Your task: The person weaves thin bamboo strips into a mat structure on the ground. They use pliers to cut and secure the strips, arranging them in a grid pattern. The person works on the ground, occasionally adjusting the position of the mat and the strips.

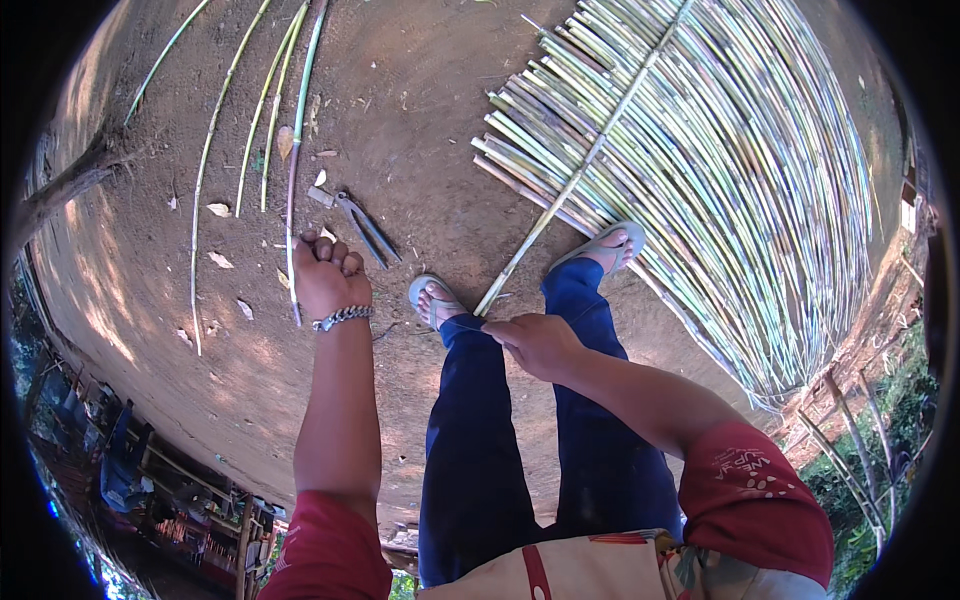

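Note:
My left hand [332, 287], with a chain bracelet at its wrist, is closed with curled fingers beside a long thin pole [292, 205] on the ground. Whatever lies inside its fingers is hidden. My right hand [542, 346] is closed in a pinch in front of my shins, close to the near end of a crosswise pole [572, 180]. What its fingertips hold is too small to make out. That crosswise pole rests over a wide row of cut poles [700, 190] laid side by side. Pincers [366, 228] with dark handles lie spread beyond my left hand.
Several loose poles [207, 170] lie at the far left among dry leaves [220, 260]. My sandalled feet [437, 300] stand on brown dirt, one by the row's edge. A branch [65, 185] juts in at left. Upright sticks [850, 455] and greenery are at lower right.

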`<state>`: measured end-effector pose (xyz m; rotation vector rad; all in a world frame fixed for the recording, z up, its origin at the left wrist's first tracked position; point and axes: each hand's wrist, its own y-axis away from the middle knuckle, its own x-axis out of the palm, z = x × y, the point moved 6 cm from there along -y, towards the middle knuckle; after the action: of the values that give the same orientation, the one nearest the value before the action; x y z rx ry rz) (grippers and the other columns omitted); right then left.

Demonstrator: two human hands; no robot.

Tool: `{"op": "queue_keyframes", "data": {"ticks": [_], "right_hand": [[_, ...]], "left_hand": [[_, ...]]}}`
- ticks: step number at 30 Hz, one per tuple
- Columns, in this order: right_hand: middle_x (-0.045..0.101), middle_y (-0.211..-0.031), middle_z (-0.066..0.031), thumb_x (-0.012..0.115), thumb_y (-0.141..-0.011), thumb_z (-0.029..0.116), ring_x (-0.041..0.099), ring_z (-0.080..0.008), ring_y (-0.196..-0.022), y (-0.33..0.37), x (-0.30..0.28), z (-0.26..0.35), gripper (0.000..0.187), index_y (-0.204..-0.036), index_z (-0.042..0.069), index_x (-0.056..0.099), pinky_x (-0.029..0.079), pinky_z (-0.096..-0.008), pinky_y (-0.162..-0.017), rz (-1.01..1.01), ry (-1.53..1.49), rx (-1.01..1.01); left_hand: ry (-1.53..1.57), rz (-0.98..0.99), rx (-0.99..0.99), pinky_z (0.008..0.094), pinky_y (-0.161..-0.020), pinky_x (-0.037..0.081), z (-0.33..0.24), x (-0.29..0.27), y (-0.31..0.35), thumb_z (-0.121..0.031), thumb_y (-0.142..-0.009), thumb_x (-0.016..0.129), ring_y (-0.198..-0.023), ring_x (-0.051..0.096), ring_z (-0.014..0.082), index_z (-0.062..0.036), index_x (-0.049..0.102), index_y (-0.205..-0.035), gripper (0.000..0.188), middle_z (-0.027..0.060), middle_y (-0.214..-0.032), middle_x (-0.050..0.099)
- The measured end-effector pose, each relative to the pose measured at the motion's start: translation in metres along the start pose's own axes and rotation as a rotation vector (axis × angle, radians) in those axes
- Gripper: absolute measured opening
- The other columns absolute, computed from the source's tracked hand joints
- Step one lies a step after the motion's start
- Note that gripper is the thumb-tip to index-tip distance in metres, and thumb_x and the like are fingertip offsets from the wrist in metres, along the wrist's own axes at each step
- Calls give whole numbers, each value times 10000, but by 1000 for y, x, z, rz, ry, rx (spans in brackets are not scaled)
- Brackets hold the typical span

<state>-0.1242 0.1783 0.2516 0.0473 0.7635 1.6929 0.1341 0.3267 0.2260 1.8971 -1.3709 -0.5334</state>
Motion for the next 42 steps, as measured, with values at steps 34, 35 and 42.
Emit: {"op": "queue_keyframes", "data": {"ticks": [34,35,42], "right_hand": [[713,-887,-161,666,-952,331,663,-275,-808,316,-221,-220,320,-1041,27,711,495,-392,-806,-201,-19,944],[723,-921,-181,660,-950,344,692,-336,-859,332,-213,-225,304,-1040,60,724,518,-401,-819,-209,103,922],[501,-1482,-108,629,-943,155,460,-300,-1378,257,-121,-187,418,-1357,105,592,258,-590,-1182,-253,597,702]], "left_hand": [[-198,-756,-65,296,-418,288,68,-209,70,-195,-986,475,-502,349,133,-88,565,-996,140,5,-637,369],[-118,-600,-106,291,-441,297,85,-193,60,-206,-995,479,-521,344,123,-90,580,-1048,163,-3,-650,371],[-125,354,-504,360,-729,502,250,1,180,-384,-1085,400,-690,518,156,-48,544,-1265,407,20,-802,570]]}}
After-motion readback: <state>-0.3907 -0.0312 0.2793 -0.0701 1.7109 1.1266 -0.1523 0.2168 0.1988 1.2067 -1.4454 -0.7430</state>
